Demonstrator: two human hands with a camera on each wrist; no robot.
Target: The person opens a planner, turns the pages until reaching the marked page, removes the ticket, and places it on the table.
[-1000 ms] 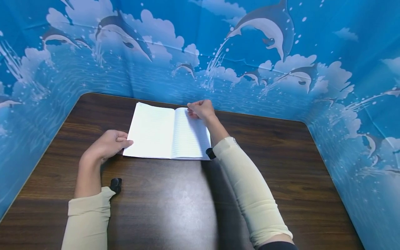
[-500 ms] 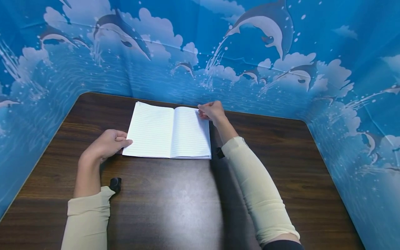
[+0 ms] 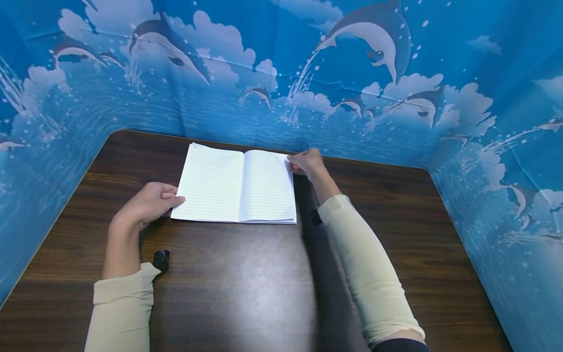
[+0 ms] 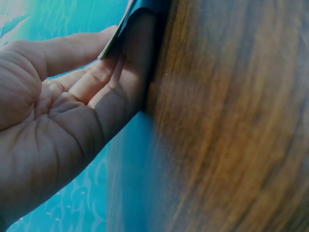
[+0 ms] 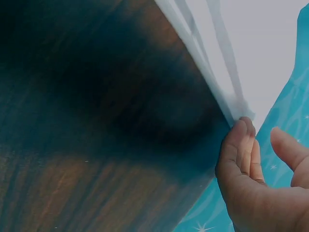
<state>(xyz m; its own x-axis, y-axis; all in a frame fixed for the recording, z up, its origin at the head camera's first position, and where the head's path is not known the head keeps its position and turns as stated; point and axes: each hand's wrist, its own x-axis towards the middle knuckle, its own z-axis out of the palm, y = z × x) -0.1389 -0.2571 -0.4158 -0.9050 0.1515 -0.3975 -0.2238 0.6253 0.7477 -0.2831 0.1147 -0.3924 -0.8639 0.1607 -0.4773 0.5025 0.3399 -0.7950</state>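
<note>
An open notebook (image 3: 211, 183) with ruled white pages lies near the far edge of the table. At its left edge my left hand (image 3: 149, 203) holds it, thumb on top of the page and fingers beneath, as the left wrist view also shows: the cover's edge (image 4: 113, 41) sits between thumb and fingers. My right hand (image 3: 309, 162) is at the upper right corner of the notebook. In the right wrist view, its fingertips (image 5: 245, 123) touch the corner of the pages (image 5: 256, 63), while the thumb (image 5: 287, 147) stands apart from them.
The dark wood table (image 3: 374, 220) extends in front of and on both sides of the notebook. A blue curtain (image 3: 228, 112) printed with dolphins hangs along the back and both sides. Black wrist cameras sit at both cuffs.
My right hand has slid rightward along the top of the right page to its corner. My left hand keeps its place at the left edge.
</note>
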